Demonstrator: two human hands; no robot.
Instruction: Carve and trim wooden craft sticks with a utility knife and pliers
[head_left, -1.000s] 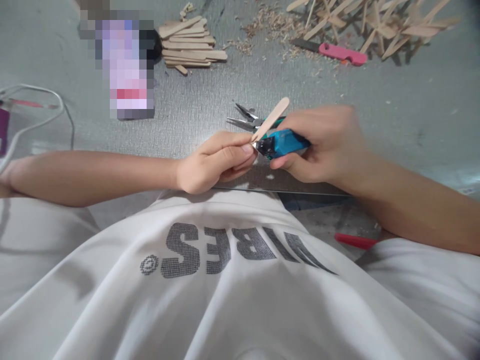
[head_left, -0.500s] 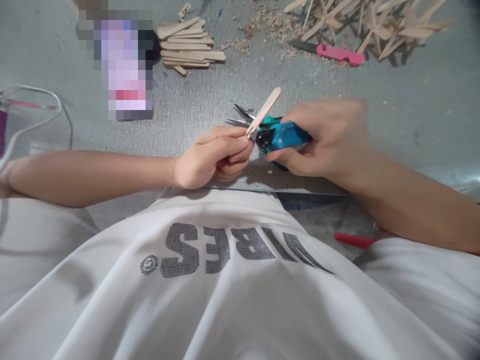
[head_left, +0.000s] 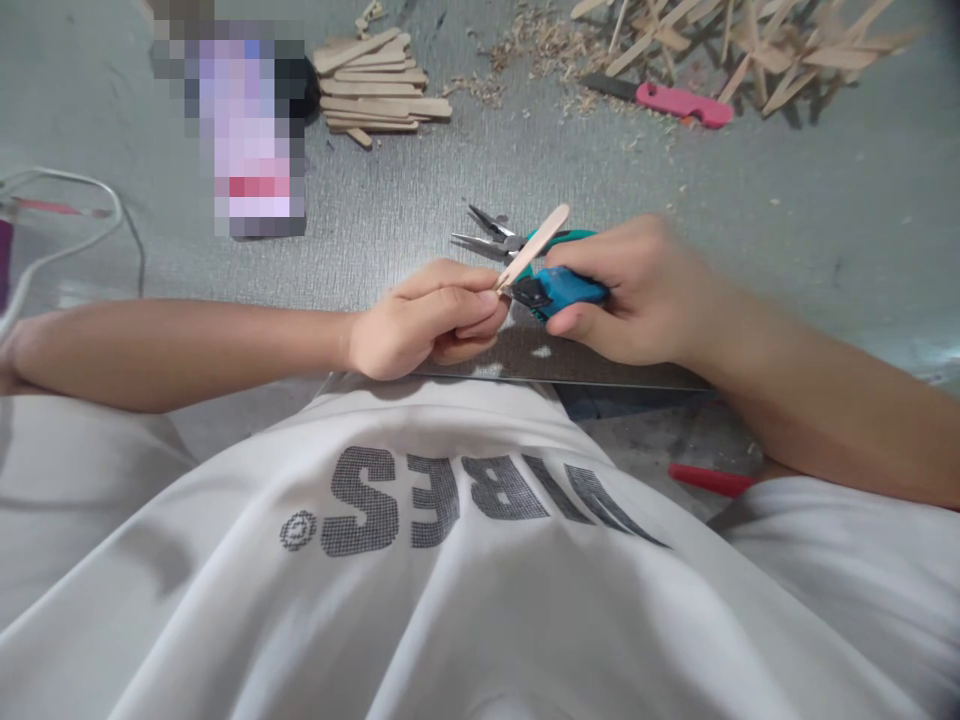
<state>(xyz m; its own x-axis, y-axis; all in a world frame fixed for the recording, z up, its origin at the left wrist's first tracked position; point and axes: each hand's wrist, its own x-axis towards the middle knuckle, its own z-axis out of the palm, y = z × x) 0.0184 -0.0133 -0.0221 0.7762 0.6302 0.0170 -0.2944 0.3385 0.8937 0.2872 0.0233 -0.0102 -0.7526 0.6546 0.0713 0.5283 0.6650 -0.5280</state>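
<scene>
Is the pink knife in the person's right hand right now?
No, the pink knife lies on the table beyond the right hand, which grips a blue cutter.

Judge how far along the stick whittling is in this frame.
Done, apparently: pale wood shavings and a tangled heap of wooden sticks lie at the far edge. In hand: the left hand pinches a flat wooden craft stick while the right hand holds a blue utility knife against its lower end. Left, probably: the neat stack of whole-looking wooden sticks.
</scene>
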